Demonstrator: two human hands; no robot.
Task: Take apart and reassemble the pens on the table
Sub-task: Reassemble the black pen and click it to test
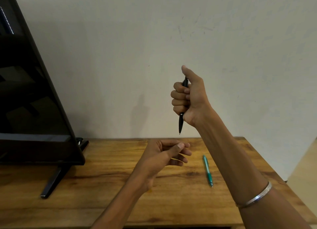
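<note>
My right hand (pixel 188 98) is raised well above the wooden table (pixel 96 180) and grips a black pen (pixel 181 123) in a fist. The pen stands upright with its tip pointing down, and my thumb lies over its top end. My left hand (pixel 164 154) hovers low over the table below the pen, fingers loosely curled and holding nothing. A teal pen (pixel 207 170) lies flat on the table to the right of my left hand, its tip toward me.
A black flat screen (pixel 34 108) on a slanted black foot (pixel 51 182) fills the table's left side. A plain light wall (pixel 120 57) rises right behind the table. The table's right edge lies just past my right forearm, which wears a silver bangle (pixel 257 195).
</note>
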